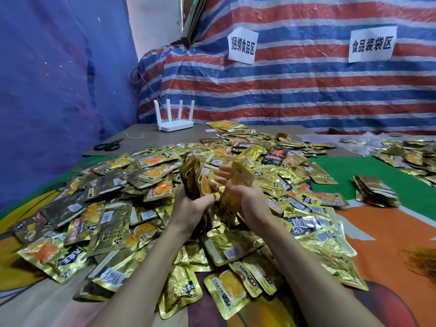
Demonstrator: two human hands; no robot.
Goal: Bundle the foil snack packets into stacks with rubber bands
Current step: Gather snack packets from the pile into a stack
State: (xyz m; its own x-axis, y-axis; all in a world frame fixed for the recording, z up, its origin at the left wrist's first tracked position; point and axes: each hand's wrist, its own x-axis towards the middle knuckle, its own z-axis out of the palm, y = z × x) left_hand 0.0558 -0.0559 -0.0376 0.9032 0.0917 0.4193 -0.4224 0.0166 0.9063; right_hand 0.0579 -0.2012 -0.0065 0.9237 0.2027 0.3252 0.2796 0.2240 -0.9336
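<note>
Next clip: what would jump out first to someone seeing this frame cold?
A sprawling heap of gold foil packets covers most of the table. At its centre the left hand and right hand hold a gathered handful upright. Behind, a red, white and blue striped tarp fills the back wall, with two white paper signs stuck on it.

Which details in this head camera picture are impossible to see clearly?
1. Head view: count of the packets in the left hand; they overlap and blur.
2. Head view: orange strands, maybe rubber bands, are blurred and cut by the right edge.
3. Head view: side stack; any band around it is too small to see.
</note>
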